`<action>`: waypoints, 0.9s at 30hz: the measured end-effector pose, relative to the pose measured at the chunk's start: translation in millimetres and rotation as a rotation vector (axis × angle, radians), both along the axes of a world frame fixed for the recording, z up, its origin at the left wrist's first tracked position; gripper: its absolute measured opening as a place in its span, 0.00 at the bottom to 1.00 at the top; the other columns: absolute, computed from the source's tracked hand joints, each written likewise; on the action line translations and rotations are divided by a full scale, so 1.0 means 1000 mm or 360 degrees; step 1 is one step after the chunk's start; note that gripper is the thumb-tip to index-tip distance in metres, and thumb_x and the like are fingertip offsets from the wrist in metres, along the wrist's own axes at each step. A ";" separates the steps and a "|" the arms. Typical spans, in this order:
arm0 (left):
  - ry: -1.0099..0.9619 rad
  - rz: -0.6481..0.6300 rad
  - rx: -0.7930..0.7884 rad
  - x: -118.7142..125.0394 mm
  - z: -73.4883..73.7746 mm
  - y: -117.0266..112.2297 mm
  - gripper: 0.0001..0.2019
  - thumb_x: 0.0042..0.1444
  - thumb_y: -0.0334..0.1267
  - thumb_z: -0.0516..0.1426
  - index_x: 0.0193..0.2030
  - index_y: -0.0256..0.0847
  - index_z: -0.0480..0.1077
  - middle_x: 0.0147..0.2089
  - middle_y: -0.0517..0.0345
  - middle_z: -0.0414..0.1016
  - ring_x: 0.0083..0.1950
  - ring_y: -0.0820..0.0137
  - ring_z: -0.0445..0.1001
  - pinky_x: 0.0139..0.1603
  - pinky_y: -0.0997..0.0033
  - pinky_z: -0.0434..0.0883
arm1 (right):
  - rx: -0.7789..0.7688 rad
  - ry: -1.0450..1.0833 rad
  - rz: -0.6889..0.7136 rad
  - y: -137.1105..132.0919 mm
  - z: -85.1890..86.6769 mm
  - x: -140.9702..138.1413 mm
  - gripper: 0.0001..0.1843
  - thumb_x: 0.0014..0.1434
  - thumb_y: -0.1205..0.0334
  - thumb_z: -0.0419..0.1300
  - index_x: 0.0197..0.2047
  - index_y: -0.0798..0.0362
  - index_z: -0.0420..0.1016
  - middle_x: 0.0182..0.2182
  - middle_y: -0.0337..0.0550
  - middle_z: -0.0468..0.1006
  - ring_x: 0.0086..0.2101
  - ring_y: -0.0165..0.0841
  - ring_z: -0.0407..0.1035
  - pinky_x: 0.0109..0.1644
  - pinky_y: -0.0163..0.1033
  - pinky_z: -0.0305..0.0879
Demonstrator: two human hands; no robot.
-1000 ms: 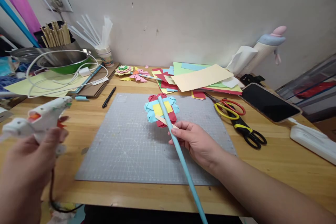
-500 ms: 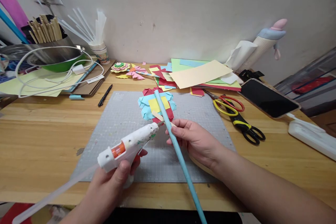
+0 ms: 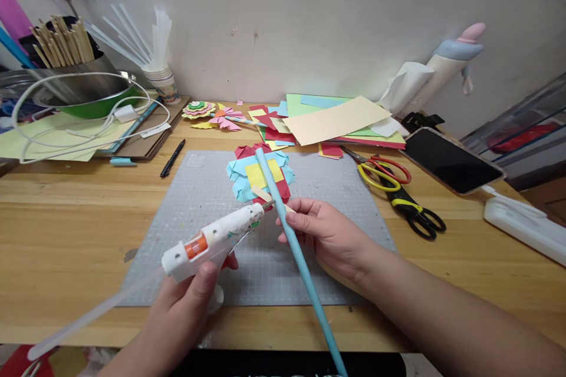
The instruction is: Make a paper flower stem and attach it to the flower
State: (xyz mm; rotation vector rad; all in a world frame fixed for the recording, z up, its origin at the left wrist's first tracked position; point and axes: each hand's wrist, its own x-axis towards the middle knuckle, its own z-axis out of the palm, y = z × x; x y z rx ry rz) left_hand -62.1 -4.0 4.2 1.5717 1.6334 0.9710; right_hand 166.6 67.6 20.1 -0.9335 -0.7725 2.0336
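My left hand (image 3: 194, 300) is wrapped round the grip of a white hot glue gun (image 3: 221, 235), with a long clear glue stick (image 3: 92, 312) out of its back. The nozzle is at the side of a blue paper-wrapped stick (image 3: 295, 247). My right hand (image 3: 327, 235) pinches this stick between thumb and fingers, along with a thin cream paper strip (image 3: 262, 193) that crosses behind it. The stick's upper end lies over a yellow square on a folded paper flower (image 3: 241, 178) of light blue and red petals.
A grey cutting mat (image 3: 177, 235) lies under the work. Scissors (image 3: 380, 174), black-handled scissors (image 3: 418, 212) and a phone (image 3: 455, 159) are at the right. Coloured paper sheets (image 3: 340, 121) and finished paper flowers (image 3: 198, 109) line the wall. A black pen (image 3: 172, 158) lies left.
The view has shifted slightly. Both hands keep their holds, and the glue gun's nozzle stays beside the blue stick, with little other movement.
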 end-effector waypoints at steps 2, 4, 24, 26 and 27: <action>-0.0026 0.0048 0.0023 0.003 0.005 0.001 0.24 0.55 0.62 0.47 0.28 0.49 0.76 0.32 0.54 0.77 0.36 0.60 0.73 0.39 0.61 0.74 | -0.0004 -0.0006 0.0000 0.000 0.001 0.000 0.13 0.47 0.59 0.71 0.31 0.54 0.73 0.24 0.34 0.76 0.25 0.27 0.73 0.30 0.31 0.64; -0.0029 0.0059 0.0017 0.006 0.011 0.002 0.25 0.54 0.63 0.48 0.26 0.47 0.75 0.30 0.54 0.77 0.33 0.61 0.73 0.35 0.63 0.73 | -0.0009 -0.0016 0.0010 0.001 0.001 0.000 0.13 0.46 0.59 0.71 0.31 0.54 0.73 0.24 0.34 0.76 0.25 0.27 0.73 0.30 0.31 0.63; 0.0016 -0.0017 0.0118 0.005 0.015 0.006 0.26 0.57 0.61 0.46 0.22 0.46 0.71 0.27 0.56 0.75 0.31 0.66 0.70 0.31 0.71 0.69 | -0.0027 -0.0001 0.0039 0.001 0.002 0.001 0.12 0.47 0.59 0.71 0.31 0.54 0.73 0.27 0.35 0.77 0.26 0.26 0.74 0.30 0.31 0.64; 0.0019 -0.0016 0.0111 0.006 0.016 0.006 0.27 0.56 0.62 0.46 0.22 0.46 0.72 0.27 0.56 0.74 0.31 0.66 0.70 0.31 0.70 0.69 | -0.0021 -0.0011 0.0049 0.001 0.002 0.001 0.11 0.48 0.59 0.70 0.31 0.54 0.73 0.27 0.36 0.77 0.26 0.26 0.74 0.30 0.30 0.64; 0.0017 -0.0002 0.0094 0.007 0.017 0.005 0.27 0.56 0.63 0.46 0.22 0.46 0.72 0.27 0.56 0.74 0.30 0.66 0.70 0.31 0.70 0.69 | -0.0017 -0.0014 0.0051 0.001 0.003 0.001 0.12 0.48 0.59 0.70 0.31 0.54 0.73 0.27 0.36 0.77 0.26 0.26 0.73 0.30 0.30 0.63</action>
